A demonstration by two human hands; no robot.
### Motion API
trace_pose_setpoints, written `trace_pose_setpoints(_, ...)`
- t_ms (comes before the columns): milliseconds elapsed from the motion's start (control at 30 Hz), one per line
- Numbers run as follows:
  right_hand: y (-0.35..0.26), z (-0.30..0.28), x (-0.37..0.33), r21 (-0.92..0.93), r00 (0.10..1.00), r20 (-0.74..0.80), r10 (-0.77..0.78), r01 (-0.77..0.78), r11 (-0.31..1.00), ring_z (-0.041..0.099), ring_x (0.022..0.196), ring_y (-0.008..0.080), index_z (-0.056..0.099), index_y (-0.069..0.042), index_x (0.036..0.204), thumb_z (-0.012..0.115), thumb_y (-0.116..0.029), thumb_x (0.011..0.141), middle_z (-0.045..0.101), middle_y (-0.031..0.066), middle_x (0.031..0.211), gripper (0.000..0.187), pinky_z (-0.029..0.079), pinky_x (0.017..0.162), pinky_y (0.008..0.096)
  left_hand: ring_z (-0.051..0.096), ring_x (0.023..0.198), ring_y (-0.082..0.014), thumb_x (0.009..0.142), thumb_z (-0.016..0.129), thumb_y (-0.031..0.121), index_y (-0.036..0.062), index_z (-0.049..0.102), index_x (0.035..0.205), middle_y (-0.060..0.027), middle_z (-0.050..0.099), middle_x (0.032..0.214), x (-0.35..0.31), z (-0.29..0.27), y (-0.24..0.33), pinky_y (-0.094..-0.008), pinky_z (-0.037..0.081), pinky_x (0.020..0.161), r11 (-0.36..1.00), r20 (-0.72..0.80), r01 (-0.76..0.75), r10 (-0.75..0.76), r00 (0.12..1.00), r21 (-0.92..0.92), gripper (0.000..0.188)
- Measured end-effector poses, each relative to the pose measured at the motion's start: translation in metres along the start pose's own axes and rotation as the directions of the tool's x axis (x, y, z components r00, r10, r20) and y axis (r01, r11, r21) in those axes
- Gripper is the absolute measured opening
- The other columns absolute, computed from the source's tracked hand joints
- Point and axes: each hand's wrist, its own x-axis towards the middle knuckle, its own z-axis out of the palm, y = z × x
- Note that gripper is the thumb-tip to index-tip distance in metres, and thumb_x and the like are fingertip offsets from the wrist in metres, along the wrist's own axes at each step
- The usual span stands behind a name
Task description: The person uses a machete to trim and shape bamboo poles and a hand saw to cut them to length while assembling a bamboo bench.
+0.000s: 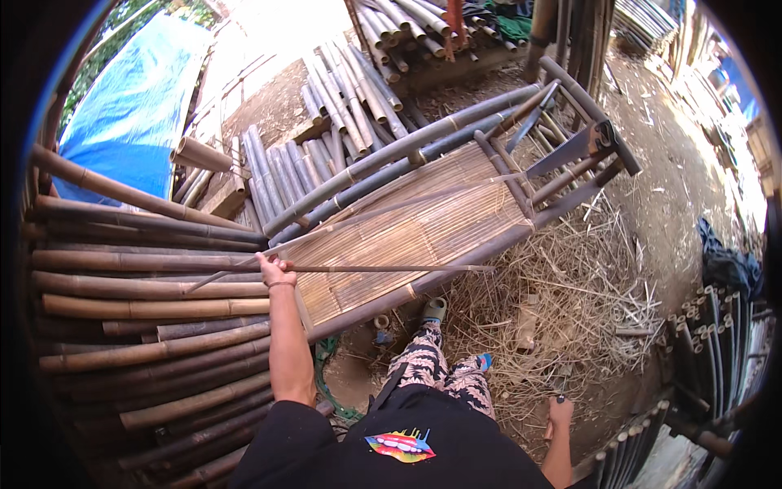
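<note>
Packed earth [652, 183] floors the yard I watch through the head camera, its edges lost behind the fisheye's black rim and the far ground bleached by glare. Bamboo poles [155, 285] lie stacked along the left, and a blue tarp [130, 106] is cut off at upper left. Pale shavings [562, 301] litter the ground beside a slatted bamboo bench [403, 236]. My left hand [278, 269] is closed on thin bamboo strips [391, 268] reaching out over the seat; I cannot tell how its fingers divide them, or whether they touch the slats. My right hand [558, 417], low over the shavings, grips a dark-handled tool [560, 399], its far end too blurred to make out. A saw [566, 155] rests at the bench's far end.
</note>
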Motion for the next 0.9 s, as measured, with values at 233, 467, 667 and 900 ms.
trace_pose_setpoints(233, -0.063, 0.015, -0.075, 0.306, 0.951, 0.1, 0.291, -0.308, 0.901, 0.052, 0.038, 0.0192, 0.049, -0.004, 0.069, 0.066, -0.019, 0.088, 0.052, 0.0053, 0.053, 0.029, 0.044, 0.036, 0.0335, 0.03, 0.039, -0.0089, 0.098, 0.044, 0.047, 0.0136, 0.043, 0.075, 0.0032, 0.032, 0.055, 0.083, 0.013, -0.006, -0.0288, 0.033, 0.04, 0.982, -0.35, 0.003, 0.065, 0.934, 0.191, 0.04)
trace_pose_setpoints(467, -0.103, 0.02, -0.119, 0.364, 0.948, 0.099, 0.302, -0.317, 0.876, 0.055, 0.044, 0.0158, 0.053, -0.005, 0.077, 0.067, -0.023, 0.089, 0.055, 0.0041, 0.059, 0.025, 0.045, 0.038, 0.0318, 0.025, 0.044, -0.0067, 0.095, 0.041, 0.022, 0.0045, 0.057, 0.107, 0.005, 0.027, 0.057, -0.124, 0.123, -0.071, -0.024, 0.03, 0.045, 0.994, 0.669, -0.097, 0.034, 0.743, 0.058, 0.026)
trace_pose_setpoints(667, -0.102, 0.003, -0.124, 0.467, 0.953, -0.026, 0.301, -0.254, 0.847, 0.055, 0.045, 0.0127, 0.054, -0.005, 0.082, 0.067, -0.024, 0.09, 0.054, 0.0025, 0.06, 0.025, 0.046, 0.039, 0.029, 0.028, 0.047, -0.0077, 0.096, 0.038, 0.017, 0.0005, 0.056, 0.1, 0.003, 0.031, 0.057, -0.286, 0.152, -0.19, -0.0252, 0.031, 0.045, 0.946, 0.92, -0.262, -0.077, 0.385, 0.189, 0.025)
trace_pose_setpoints(900, -0.054, -0.028, -0.133, 0.575, 0.914, -0.021, 0.405, -0.32, 0.752, 0.053, 0.044, 0.011, 0.055, -0.004, 0.087, 0.067, -0.025, 0.09, 0.053, 0.0011, 0.06, 0.025, 0.044, 0.039, 0.0279, 0.035, 0.057, -0.008, 0.095, 0.038, 0.013, -0.0024, 0.055, 0.103, 0.0009, 0.039, 0.065, -0.387, 0.122, -0.311, -0.0244, 0.038, 0.056, 0.91, 0.952, -0.294, -0.249, 0.175, 0.292, 0.024)
